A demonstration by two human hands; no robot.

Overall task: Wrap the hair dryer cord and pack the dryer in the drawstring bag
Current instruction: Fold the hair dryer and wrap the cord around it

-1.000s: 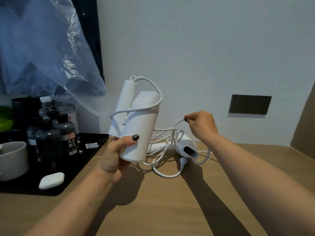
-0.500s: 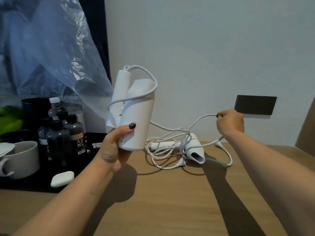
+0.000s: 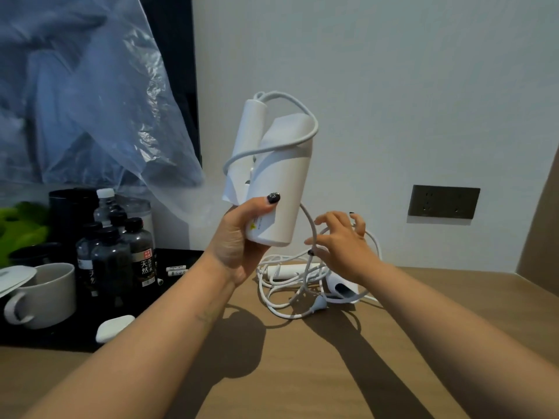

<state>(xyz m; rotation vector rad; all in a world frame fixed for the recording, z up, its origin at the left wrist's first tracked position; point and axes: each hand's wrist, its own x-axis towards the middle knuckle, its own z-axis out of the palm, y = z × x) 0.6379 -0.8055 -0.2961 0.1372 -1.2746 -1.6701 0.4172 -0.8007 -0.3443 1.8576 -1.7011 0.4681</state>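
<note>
The tangle behind the right hand (image 3: 343, 238) is hard to sort out: there's a second white dryer (image 3: 340, 286) lying on the wooden table (image 3: 302, 373) under loops of white cord (image 3: 311, 237), and I can't tell which loop belongs to which. That hand is spread loose with the cord running by the thumb, but whether it's actually pinched, can't tell. The left hand (image 3: 239, 237) grips the folded white hair dryer (image 3: 278, 182) upright above the table, one turn of cord around it. At the left, a black tray (image 3: 45, 340) with dark bottles (image 3: 140, 252) and a mug (image 3: 45, 294) gets cut off by the frame. Crinkly plastic sheet (image 3: 90, 101) hangs above, and a dark wall socket (image 3: 443, 202) sits on the white wall.
</note>
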